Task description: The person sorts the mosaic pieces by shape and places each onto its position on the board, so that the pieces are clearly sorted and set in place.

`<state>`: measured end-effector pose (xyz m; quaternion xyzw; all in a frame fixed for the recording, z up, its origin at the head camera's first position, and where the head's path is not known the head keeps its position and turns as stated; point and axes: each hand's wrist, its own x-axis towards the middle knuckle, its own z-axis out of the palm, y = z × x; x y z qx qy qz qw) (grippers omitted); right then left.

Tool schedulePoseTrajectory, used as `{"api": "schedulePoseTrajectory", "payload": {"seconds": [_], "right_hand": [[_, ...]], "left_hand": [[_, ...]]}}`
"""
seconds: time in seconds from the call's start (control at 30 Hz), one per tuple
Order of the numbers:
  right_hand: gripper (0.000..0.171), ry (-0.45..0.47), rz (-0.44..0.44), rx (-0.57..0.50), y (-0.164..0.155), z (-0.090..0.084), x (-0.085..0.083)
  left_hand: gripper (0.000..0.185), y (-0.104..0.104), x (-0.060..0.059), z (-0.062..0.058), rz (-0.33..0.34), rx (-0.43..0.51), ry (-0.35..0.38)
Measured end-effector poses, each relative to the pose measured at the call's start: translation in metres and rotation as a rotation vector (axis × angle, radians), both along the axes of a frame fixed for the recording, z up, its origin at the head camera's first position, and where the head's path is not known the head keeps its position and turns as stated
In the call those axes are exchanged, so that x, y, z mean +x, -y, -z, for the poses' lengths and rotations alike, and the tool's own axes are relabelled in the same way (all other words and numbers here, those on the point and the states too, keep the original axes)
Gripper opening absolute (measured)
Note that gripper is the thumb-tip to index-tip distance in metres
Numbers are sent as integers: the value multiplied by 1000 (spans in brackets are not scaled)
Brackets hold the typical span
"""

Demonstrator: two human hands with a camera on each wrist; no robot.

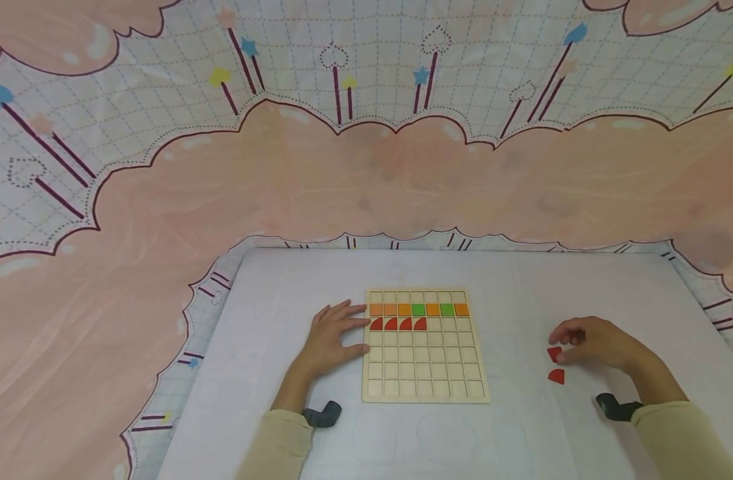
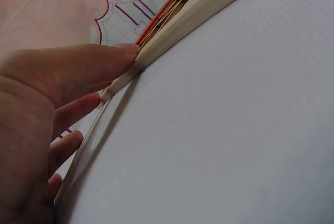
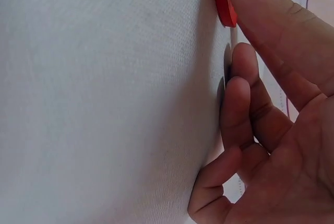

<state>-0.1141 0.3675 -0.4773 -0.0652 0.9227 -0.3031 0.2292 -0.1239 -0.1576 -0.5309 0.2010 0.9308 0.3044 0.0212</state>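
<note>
A square wooden grid board [image 1: 426, 403] lies flat on the table. My left hand [image 1: 333, 337] rests at its left edge, fingers spread and fairly straight. In the left wrist view the thumb [image 2: 104, 65] touches the board's side. In the head view, to the right of the board, my right hand [image 1: 597, 343] pinches a red piece [image 1: 554, 354] between thumb and curled fingers, low over the table. Just nearer to me lies a red quarter-circle piece [image 1: 556, 377]. A red piece [image 3: 223, 4] shows beside the thumb in the right wrist view.
One row of the board holds orange tiles [image 1: 390, 309] and green tiles [image 1: 418, 310]. Below it, several red quarter-circle pieces [image 1: 391, 324] fill the left part of a row. A white cloth covers the table [image 1: 282, 287]; a pink patterned sheet [image 1: 402, 180] hangs behind.
</note>
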Motion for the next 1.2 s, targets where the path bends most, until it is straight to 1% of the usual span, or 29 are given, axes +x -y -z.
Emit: {"api": "schedulePoseTrajectory", "payload": {"seconds": [0.23,0.5,0.73,0.83,0.93,1.03,1.1,1.2], "right_hand": [[25,-18,-25,30,2,3,-2],[28,-8,-11,52,3,3,-4],[22,-18,-37,21,3,2,-1],[23,-21,-42,-18,5,1,0],[23,-43,-53,-50,9,0,0],[18,-61,-34,-58,17,-1,-1],[14,-58,-4,-58,25,-1,-2],[15,-42,26,-91,38,1,-4]], "left_hand": [[52,-1,0,0,-4,-12,-1],[52,0,0,-1,1,-2,7],[52,0,-1,0,4,-2,4],[52,0,-1,0,3,0,2],[52,0,-1,-1,3,-2,5],[51,0,-1,0,3,-4,8],[51,0,-1,0,1,-5,7],[51,0,-1,1,0,-1,4]]}}
